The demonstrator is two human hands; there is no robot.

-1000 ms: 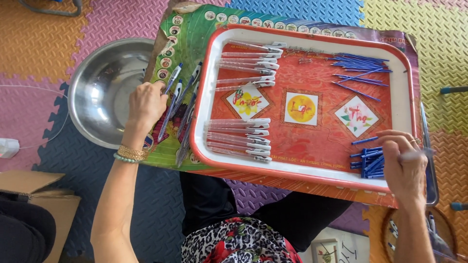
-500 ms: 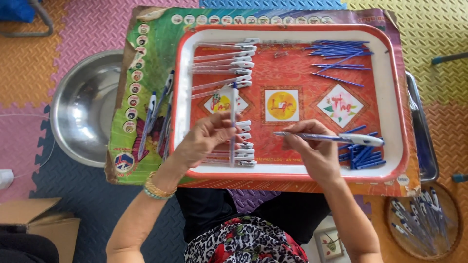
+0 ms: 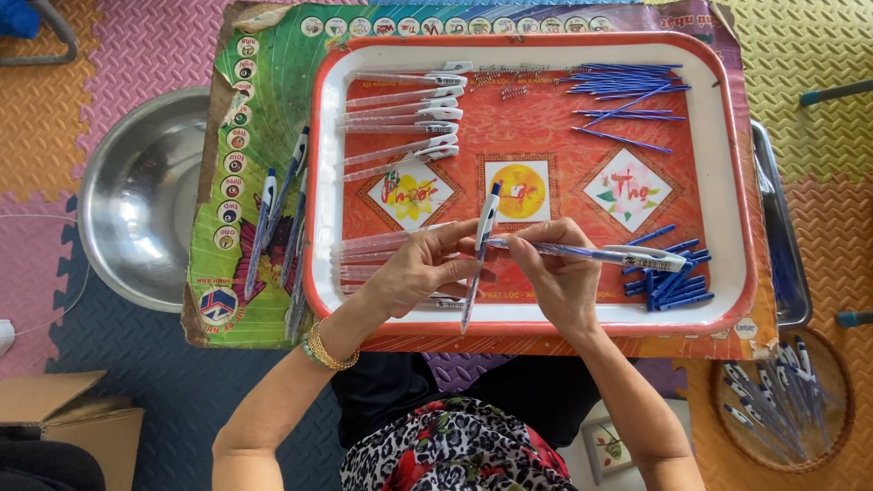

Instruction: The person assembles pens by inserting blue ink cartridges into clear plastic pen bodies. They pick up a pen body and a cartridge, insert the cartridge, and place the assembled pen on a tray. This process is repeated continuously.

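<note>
Over a red tray (image 3: 727, 182), the left hand (image 3: 414, 273) pinches an upright blue-and-white pen (image 3: 479, 255), while the right hand (image 3: 559, 277) pinches a horizontal clear pen barrel (image 3: 627, 257), tips meeting between them.

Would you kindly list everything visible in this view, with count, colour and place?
tray: one, red with white rim, centre
clear pen barrels: two groups, tray's left side
blue refills: a bunch, tray's top right
blue caps: a pile, tray's lower right
springs: a few, tray's top
finished pens: several, blue and white, left of tray
steel bowl: one, far left
basket: one, holding pens, bottom right
left hand: holds a pen
right hand: holds a second pen
</note>
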